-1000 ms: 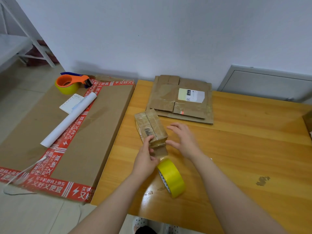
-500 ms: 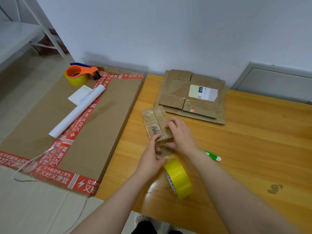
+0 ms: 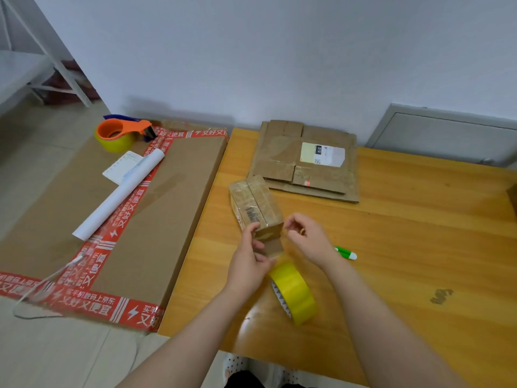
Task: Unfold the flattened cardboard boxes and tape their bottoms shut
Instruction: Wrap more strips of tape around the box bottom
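Lifting off the small glossy-taped brown cardboard box (image 3: 256, 204) on the wooden table (image 3: 419, 233), the right hand (image 3: 306, 239) now hovers beside it, loosely curled, empty; the left hand (image 3: 250, 261) pinches translucent tape (image 3: 274, 248) from the round yellow roll (image 3: 295, 292).

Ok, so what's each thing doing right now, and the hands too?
Small box: folded up, taped.
Tape roll: standing on edge, tape strip pulled out.
Flattened boxes: stacked flat.
Pen: lying down.
Tape dispenser: lying untouched.
Left hand: pinches tape strip.
Right hand: fingers curled, grip unclear.
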